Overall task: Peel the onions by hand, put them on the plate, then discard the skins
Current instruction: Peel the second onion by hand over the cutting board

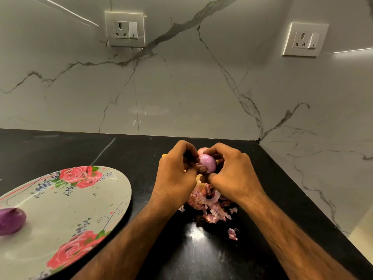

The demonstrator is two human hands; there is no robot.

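Observation:
A pale purple onion (207,163) is held above the black counter (125,150) between both hands. My left hand (177,172) grips it from the left, thumb against its lower side. My right hand (232,174) curls round it from the right, fingertips on its top. A pile of pink onion skins (210,205) lies on the counter just below the hands. At the left stands a white plate with rose prints (66,201), and a peeled dark purple onion (11,221) lies on its left part. Another pinkish onion shows partly behind the held one.
A marble wall (181,87) with two sockets (125,29) rises behind the counter, and a side wall closes it on the right. A loose scrap of skin (232,233) lies nearer me. Something yellow peeks out behind my left hand.

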